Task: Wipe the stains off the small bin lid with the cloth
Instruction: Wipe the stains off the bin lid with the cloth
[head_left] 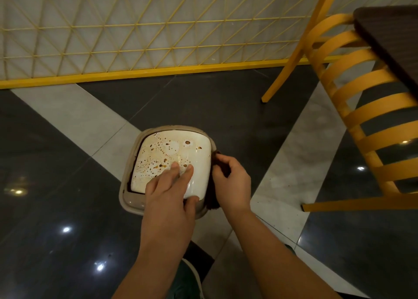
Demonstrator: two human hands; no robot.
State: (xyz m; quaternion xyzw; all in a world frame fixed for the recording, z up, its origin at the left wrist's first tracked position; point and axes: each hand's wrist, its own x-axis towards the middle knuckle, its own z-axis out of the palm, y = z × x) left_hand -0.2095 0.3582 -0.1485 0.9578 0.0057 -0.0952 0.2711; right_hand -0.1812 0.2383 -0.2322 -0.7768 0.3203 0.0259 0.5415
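A small beige bin (130, 199) stands on the floor below me. Its white lid (174, 154) is speckled with brown stains, mostly on the left and middle. My left hand (169, 185) lies on the lid's near right part, fingers stretched over the top and thumb hooked under the near edge. My right hand (233, 181) grips a dark brown cloth (213, 194) at the lid's right edge; the cloth hangs down beside the bin, partly hidden by the hand.
A yellow slatted chair (362, 109) stands to the right, with a dark table top (393, 41) above it. A yellow lattice screen (135, 27) runs along the back. The floor (56, 167) is glossy dark and pale tile. My shoe (192, 274) shows below.
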